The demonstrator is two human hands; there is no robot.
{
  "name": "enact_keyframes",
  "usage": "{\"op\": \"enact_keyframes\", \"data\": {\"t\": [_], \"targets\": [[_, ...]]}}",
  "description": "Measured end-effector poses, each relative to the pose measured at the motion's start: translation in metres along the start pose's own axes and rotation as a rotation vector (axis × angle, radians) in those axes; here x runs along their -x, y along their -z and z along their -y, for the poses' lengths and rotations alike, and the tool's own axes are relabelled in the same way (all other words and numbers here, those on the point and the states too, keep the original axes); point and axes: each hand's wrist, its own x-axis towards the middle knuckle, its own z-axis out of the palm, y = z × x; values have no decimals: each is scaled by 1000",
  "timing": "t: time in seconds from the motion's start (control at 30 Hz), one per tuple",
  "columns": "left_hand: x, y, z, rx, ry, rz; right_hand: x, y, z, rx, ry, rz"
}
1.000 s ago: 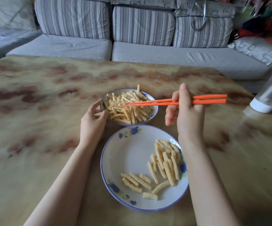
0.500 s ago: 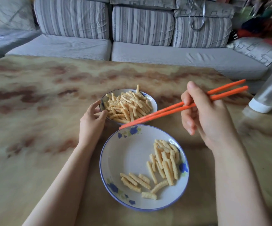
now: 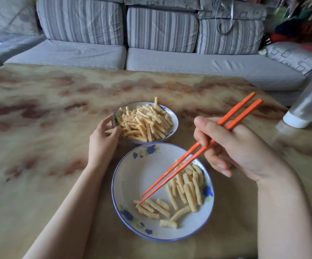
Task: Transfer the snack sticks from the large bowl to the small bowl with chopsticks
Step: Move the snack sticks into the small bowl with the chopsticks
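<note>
The large white bowl with blue flowers point(image 3: 130, 186) sits near me and holds several ridged yellow snack sticks point(image 3: 187, 191) on its right and front. Behind it the small bowl point(image 3: 174, 126) is heaped with the same sticks. My right hand point(image 3: 233, 148) grips a pair of orange chopsticks point(image 3: 181, 167). Their tips are down in the large bowl, touching a stick at its front left. My left hand point(image 3: 102, 143) holds the small bowl's left rim between thumb and fingers.
Both bowls stand on a yellow-brown marbled table point(image 3: 39, 146). A clear bottle with a white cap point(image 3: 308, 107) lies at the table's right edge. A grey striped sofa point(image 3: 151, 43) runs along the far side.
My right hand swung the chopsticks from over the small bowl back toward me and down. Their tips now reach the sticks in the large bowl. My left hand stayed on the small bowl.
</note>
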Motion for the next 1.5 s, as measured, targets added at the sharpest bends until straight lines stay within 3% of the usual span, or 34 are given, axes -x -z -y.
{"op": "enact_keyframes", "data": {"t": [0.2,0.37,0.67,0.77,1.03,1.33,1.5], "targets": [[1,0,0,7,-7,-7,-5,-5,-3,3,-13,30],[0,0,1,19,-5,-12,-9,-9,-4,-56,9,-86],[0,-1,2,44,14,0,-29,-9,-11,-372,230,-613],[-1,-1,3,46,17,3,-36,-14,-17,-360,215,-684],[-1,-1,3,44,12,2,-51,-40,-30,-245,115,-572],[-4,-2,8,48,16,2,-37,-22,-20,-200,167,-525],[-3,-2,7,50,18,4,-11,0,-4,-90,90,-270]]}}
